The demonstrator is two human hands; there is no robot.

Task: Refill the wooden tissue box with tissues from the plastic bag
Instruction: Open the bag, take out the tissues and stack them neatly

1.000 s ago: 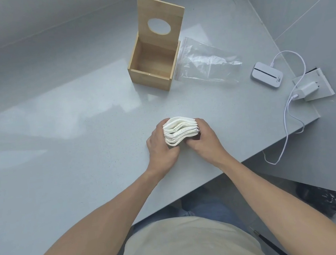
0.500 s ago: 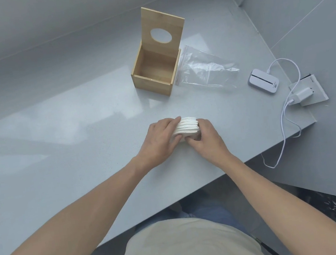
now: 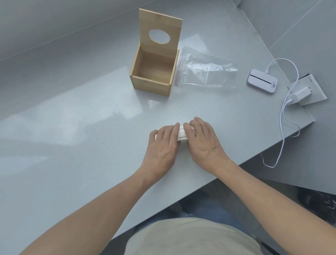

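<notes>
While my left hand [image 3: 163, 147] presses palm-down on the tissues [image 3: 181, 133] near the counter's [image 3: 60, 163] front edge, my right hand [image 3: 202, 142] clamps the same stack from the other side, so only a thin strip shows between them. The wooden tissue box [image 3: 151, 76] stands open toward the back edge, well apart, with the plastic bag [image 3: 204, 69] just beside it, flat and apparently emptied. Uneven squeezing could splay the stack, snagging it on the box rim.
</notes>
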